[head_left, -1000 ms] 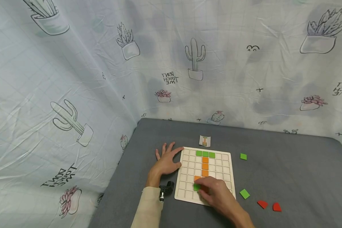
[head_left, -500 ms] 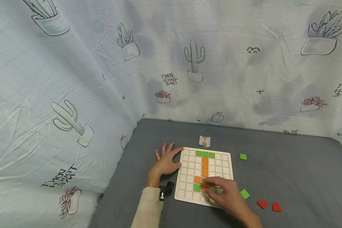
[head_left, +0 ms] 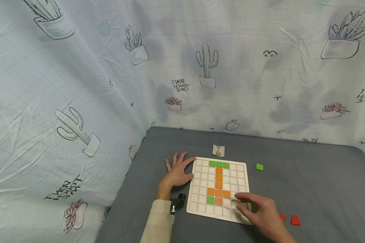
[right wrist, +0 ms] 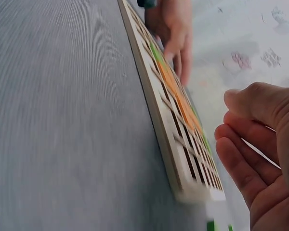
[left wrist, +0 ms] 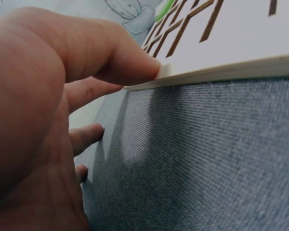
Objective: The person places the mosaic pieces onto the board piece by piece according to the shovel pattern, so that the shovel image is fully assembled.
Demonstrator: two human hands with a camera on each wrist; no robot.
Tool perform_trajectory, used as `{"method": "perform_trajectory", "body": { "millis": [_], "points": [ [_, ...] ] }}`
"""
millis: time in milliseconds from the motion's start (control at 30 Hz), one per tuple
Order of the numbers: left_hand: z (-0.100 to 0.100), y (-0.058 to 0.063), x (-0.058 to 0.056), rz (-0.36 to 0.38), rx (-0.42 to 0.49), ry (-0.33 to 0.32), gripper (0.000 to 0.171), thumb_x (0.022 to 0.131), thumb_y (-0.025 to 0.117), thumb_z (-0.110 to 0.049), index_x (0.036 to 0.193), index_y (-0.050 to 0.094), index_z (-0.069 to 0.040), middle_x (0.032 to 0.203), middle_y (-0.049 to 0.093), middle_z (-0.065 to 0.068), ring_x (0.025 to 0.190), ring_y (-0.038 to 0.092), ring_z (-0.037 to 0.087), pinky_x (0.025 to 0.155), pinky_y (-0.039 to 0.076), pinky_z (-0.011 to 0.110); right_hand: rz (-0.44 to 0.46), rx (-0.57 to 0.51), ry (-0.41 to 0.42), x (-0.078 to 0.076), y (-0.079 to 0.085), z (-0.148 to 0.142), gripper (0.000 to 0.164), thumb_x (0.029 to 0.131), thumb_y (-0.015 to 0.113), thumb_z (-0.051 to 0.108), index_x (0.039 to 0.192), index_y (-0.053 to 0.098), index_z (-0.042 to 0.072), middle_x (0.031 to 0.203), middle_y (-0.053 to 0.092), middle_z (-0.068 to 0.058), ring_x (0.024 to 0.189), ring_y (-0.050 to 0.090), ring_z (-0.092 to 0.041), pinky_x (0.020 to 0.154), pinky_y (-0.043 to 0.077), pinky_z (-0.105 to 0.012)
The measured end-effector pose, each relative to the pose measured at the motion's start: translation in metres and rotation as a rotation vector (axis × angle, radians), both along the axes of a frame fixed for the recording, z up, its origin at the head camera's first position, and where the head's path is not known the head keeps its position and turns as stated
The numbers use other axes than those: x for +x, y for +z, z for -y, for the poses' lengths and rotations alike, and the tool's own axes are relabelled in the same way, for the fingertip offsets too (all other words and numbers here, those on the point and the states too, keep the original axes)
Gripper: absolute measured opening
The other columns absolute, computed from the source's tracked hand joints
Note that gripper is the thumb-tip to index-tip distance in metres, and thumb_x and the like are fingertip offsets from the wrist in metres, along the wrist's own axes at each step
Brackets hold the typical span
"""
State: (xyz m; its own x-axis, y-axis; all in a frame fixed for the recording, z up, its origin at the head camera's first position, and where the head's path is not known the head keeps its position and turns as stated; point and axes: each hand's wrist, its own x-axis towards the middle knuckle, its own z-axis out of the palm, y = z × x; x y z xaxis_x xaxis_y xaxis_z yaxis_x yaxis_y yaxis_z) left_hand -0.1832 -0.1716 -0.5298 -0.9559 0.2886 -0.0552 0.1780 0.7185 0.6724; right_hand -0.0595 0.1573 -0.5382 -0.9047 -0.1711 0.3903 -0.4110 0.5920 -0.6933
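A pale wooden grid board (head_left: 199, 184) lies on the grey table. Three green tiles (head_left: 219, 164) form a row near its far edge, and orange tiles (head_left: 219, 177) run down the middle to a crosswise orange row. One green tile (head_left: 210, 200) sits below that row's left end. My left hand (head_left: 177, 174) rests at the board's left edge with fingers spread, its thumb (left wrist: 144, 67) touching the rim. Over the board's right part hovers my right hand (head_left: 263, 211), fingers loosely bent and nothing between thumb and fingertips, as the right wrist view also shows.
A small pattern card (head_left: 218, 151) lies beyond the board. To the right are a loose green tile (head_left: 260, 167) and a red piece (head_left: 295, 220); another red piece (head_left: 282, 217) is partly behind the right hand. Patterned curtains (head_left: 246, 84) enclose the table at the back and left.
My right hand has moved right, away from the orange tiles, uncovering the crosswise row. It now covers the nearer loose green tile. The left hand stays put.
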Motion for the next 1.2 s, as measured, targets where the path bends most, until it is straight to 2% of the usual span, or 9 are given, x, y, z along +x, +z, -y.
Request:
{"method": "perform_trajectory", "body": {
  "millis": [167, 367, 533, 867, 1033, 1200],
  "points": [
    [0.0, 0.0, 0.001, -0.001, 0.005, 0.002, 0.067, 0.098, 0.072, -0.016, 0.162, 0.056, -0.024, 0.182, 0.024, 0.016, 0.17, 0.0, 0.049, 0.126, -0.015, 0.08, 0.034, 0.011, -0.091, 0.006, -0.003, -0.022, 0.039, 0.08, 0.096, 0.004, 0.112, 0.085, 0.023, 0.104, 0.083, 0.009, 0.088, 0.076, 0.0, 0.075, 0.057, -0.009],
    [-0.001, -0.001, 0.0, -0.006, -0.009, 0.003, 0.066, 0.098, 0.072, -0.017, 0.162, 0.056, -0.024, 0.182, 0.024, 0.016, 0.17, 0.0, 0.049, 0.126, -0.014, 0.08, 0.006, 0.05, -0.147, 0.011, -0.007, -0.05, 0.042, 0.078, 0.097, 0.002, 0.114, 0.085, 0.021, 0.105, 0.084, 0.005, 0.092, 0.076, 0.003, 0.076, 0.056, -0.006],
    [-0.001, -0.002, 0.0, -0.005, -0.01, 0.001, 0.066, 0.098, 0.073, -0.017, 0.162, 0.056, -0.025, 0.182, 0.024, 0.015, 0.17, 0.0, 0.049, 0.126, -0.013, 0.08, 0.046, 0.072, -0.183, 0.014, -0.009, -0.066, 0.046, 0.075, 0.098, 0.002, 0.114, 0.085, 0.021, 0.106, 0.084, 0.003, 0.095, 0.072, 0.01, 0.073, 0.057, -0.007],
    [0.0, -0.004, 0.0, -0.011, -0.001, 0.0, 0.066, 0.097, 0.073, -0.017, 0.161, 0.057, -0.023, 0.181, 0.025, 0.016, 0.17, 0.001, 0.05, 0.126, -0.013, 0.081, 0.036, 0.128, -0.157, 0.01, -0.019, -0.076, 0.046, 0.072, 0.1, 0.005, 0.113, 0.085, 0.021, 0.105, 0.084, 0.004, 0.09, 0.071, 0.009, 0.072, 0.055, -0.006],
    [0.001, -0.003, 0.001, -0.009, 0.002, -0.003, 0.066, 0.098, 0.072, -0.017, 0.162, 0.057, -0.024, 0.182, 0.024, 0.016, 0.17, 0.001, 0.049, 0.126, -0.014, 0.081, 0.001, 0.204, -0.173, 0.006, -0.019, -0.072, 0.048, 0.07, 0.103, 0.011, 0.112, 0.085, 0.024, 0.105, 0.083, 0.008, 0.094, 0.072, 0.005, 0.078, 0.049, -0.002],
    [0.001, -0.003, 0.001, -0.008, 0.003, -0.004, 0.066, 0.098, 0.073, -0.017, 0.162, 0.057, -0.024, 0.182, 0.024, 0.016, 0.17, 0.001, 0.049, 0.126, -0.014, 0.081, -0.022, 0.206, -0.164, 0.003, -0.019, -0.065, 0.046, 0.071, 0.102, 0.01, 0.112, 0.085, 0.024, 0.103, 0.083, 0.011, 0.093, 0.074, 0.003, 0.083, 0.045, 0.001]
  ]
}}
